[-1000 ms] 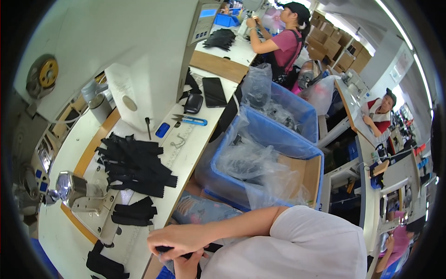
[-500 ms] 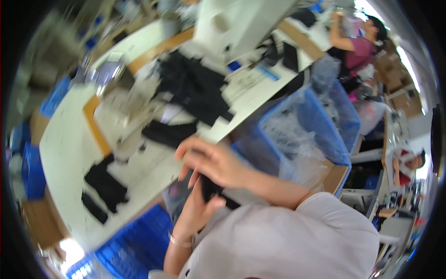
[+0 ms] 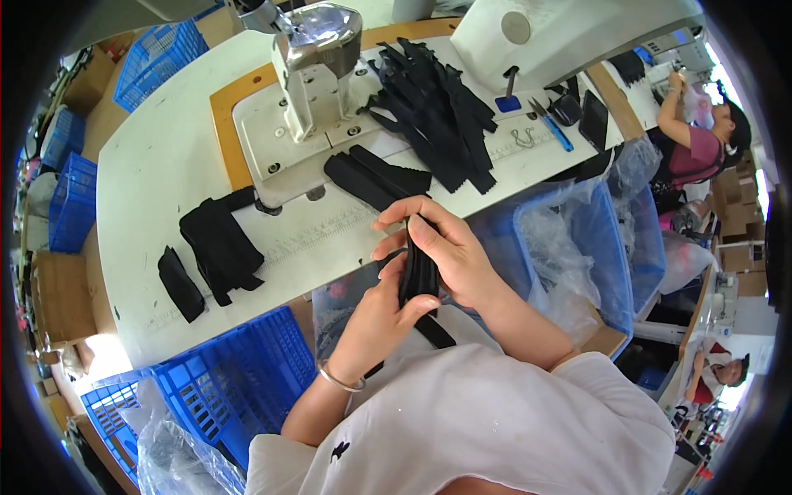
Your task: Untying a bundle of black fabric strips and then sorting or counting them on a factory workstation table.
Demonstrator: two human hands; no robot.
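Between both palms, close to my body, I hold a small stack of black fabric strips (image 3: 419, 272). My left hand (image 3: 375, 326) wraps the lower end, its thumb on the near side. At the upper end, my right hand (image 3: 455, 257) grips the stack, thumb lying along it. Just beyond my fingers, folded black fabric pieces (image 3: 363, 183) lie at the edge of the sewing machine's bed. Past them is a loose fanned pile of black strips (image 3: 441, 115). More black pieces (image 3: 216, 247) rest on the left of the white table (image 3: 132, 214).
The sewing machine head (image 3: 318, 70) rises at the table's far side. Blue-handled snips (image 3: 554, 128) and a dark phone (image 3: 593, 120) lie at right. A blue crate (image 3: 231, 379) stands below left; plastic-lined blue bins (image 3: 569, 239) stand right. Co-workers sit far right.
My view has swung left, so the table things appear farther right. My right hand, earlier stretched over the left with fingers apart, has closed on the stack of strips.
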